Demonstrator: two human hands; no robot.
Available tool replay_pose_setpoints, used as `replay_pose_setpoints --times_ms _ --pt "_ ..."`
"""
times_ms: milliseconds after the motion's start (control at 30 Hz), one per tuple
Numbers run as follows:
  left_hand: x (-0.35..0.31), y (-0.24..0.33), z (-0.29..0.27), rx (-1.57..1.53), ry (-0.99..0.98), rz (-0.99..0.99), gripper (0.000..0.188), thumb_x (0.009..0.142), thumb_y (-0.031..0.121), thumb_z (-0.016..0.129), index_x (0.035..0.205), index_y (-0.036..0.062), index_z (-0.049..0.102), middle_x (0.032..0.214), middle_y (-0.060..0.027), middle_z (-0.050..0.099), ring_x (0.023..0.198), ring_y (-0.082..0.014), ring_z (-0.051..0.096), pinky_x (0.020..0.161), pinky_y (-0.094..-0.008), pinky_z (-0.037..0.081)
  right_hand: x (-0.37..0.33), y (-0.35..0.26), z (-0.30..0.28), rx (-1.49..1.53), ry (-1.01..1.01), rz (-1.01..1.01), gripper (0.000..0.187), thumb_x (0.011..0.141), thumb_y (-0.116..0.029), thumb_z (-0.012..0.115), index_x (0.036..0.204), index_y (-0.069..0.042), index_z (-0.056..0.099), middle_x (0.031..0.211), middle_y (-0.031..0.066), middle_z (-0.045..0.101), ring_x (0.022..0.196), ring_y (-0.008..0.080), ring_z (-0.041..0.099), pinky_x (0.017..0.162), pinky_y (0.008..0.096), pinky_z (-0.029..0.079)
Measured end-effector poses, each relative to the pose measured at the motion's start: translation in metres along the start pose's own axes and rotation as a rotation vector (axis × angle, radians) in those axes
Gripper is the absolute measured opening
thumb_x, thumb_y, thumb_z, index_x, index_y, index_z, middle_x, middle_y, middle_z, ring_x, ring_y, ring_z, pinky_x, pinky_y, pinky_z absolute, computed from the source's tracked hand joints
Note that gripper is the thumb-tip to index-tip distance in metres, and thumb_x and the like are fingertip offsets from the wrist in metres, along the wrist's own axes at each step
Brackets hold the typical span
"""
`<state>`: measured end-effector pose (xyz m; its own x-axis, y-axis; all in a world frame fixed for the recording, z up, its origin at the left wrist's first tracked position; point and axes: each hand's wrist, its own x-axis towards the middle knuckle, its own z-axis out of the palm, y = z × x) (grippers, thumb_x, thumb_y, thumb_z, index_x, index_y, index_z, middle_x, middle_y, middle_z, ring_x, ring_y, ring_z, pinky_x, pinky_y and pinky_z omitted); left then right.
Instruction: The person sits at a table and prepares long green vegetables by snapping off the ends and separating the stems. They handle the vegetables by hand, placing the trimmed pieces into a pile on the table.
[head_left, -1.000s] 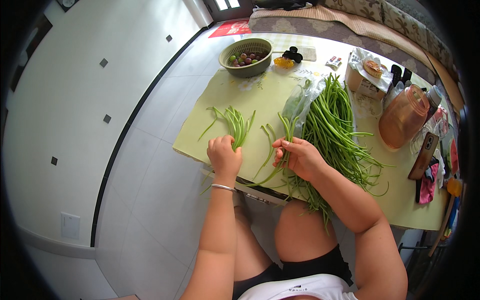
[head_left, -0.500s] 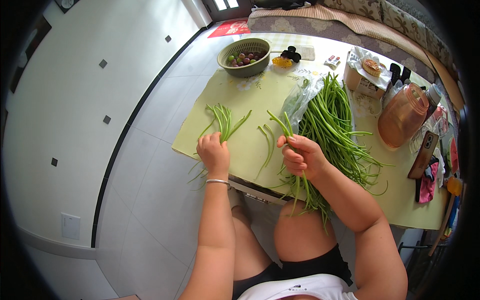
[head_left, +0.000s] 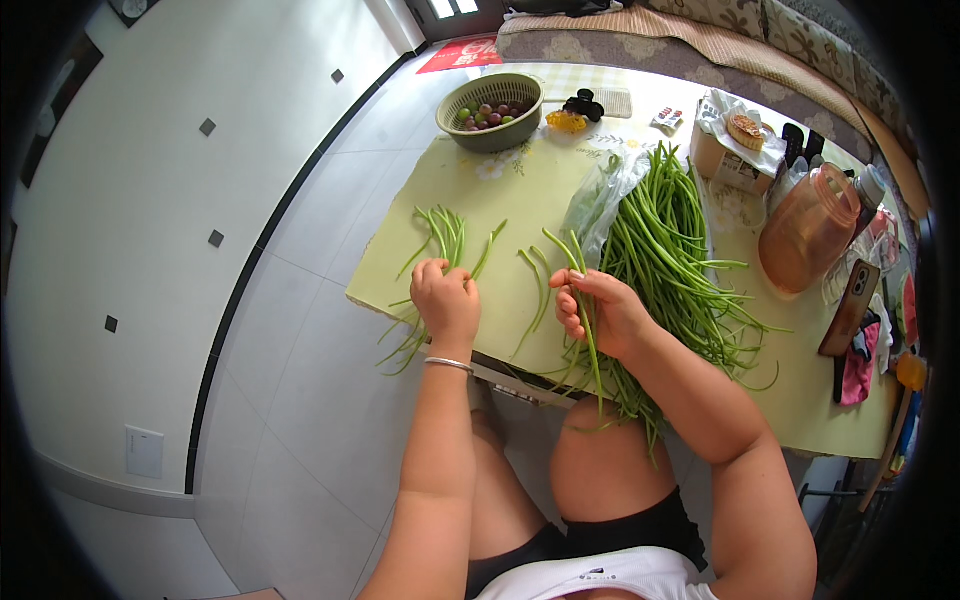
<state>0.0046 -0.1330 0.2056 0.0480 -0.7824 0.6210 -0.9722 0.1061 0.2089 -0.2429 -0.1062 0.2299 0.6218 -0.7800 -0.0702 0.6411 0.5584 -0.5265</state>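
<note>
My left hand (head_left: 446,302) is at the table's near left edge, fingers curled down on a small bunch of long green vegetable stems (head_left: 445,232). The stem tips fan out beyond the fingers and their other ends hang over the edge. One separate stem (head_left: 489,246) slants beside its thumb; the exact grip is hidden. My right hand (head_left: 605,310) pinches a few green stems (head_left: 556,248) between thumb and forefinger, its other fingers curled. Just right of it lies a large heap of the same stems (head_left: 665,235), partly on a clear plastic bag (head_left: 594,208). Two loose stems (head_left: 530,290) lie between my hands.
Across the table (head_left: 400,240) stand a basket of grapes (head_left: 462,137), a black hair clip (head_left: 584,106) and a box (head_left: 727,170) with a round pastry (head_left: 743,129). At the right are an orange-pink jug (head_left: 808,232) and a phone (head_left: 850,305). A patterned sofa (head_left: 600,45) is behind.
My left hand has shifted slightly right and toward me, while the small bunch stays about where it was. The stems in my right hand stand at a slightly different angle.
</note>
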Motion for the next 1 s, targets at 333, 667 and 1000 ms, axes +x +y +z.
replay_pose_setpoints --times_ms 333,667,1000 --pt "-0.004 -0.002 0.008 0.053 0.023 0.074 0.003 0.068 0.006 0.072 0.068 0.0056 0.068 0.114 -0.0157 0.063 0.117 -0.0365 0.052 0.097 -0.0481 0.042 0.005 0.005 0.003 -0.023 -0.005 0.003 0.021 0.097 -0.02 0.054 0.105 -0.002 0.059 0.077 0.0061 0.062 0.066 0.0164 0.06 0.055 0.0278 0.049" --pt "-0.001 0.008 0.016 -0.006 -0.114 -0.003 0.006 0.067 0.004 0.065 0.066 -0.002 0.065 0.105 -0.0263 0.061 0.104 -0.0432 0.054 0.095 -0.0516 0.043 0.003 0.006 -0.009 -0.038 0.028 0.0 0.026 0.093 -0.025 0.062 0.107 -0.003 0.061 0.077 0.0049 0.06 0.066 0.0146 0.057 0.056 0.0288 0.045" --pt "-0.004 0.036 -0.032 -0.367 0.074 -0.212 0.006 0.078 0.003 0.066 0.081 0.0025 0.061 0.09 -0.012 0.063 0.084 -0.0276 0.058 0.079 -0.0411 0.048 0.001 0.005 0.0 -0.021 0.029 -0.015 0.021 0.097 -0.021 0.056 0.107 -0.003 0.059 0.076 0.0066 0.061 0.063 0.017 0.058 0.052 0.0278 0.046"
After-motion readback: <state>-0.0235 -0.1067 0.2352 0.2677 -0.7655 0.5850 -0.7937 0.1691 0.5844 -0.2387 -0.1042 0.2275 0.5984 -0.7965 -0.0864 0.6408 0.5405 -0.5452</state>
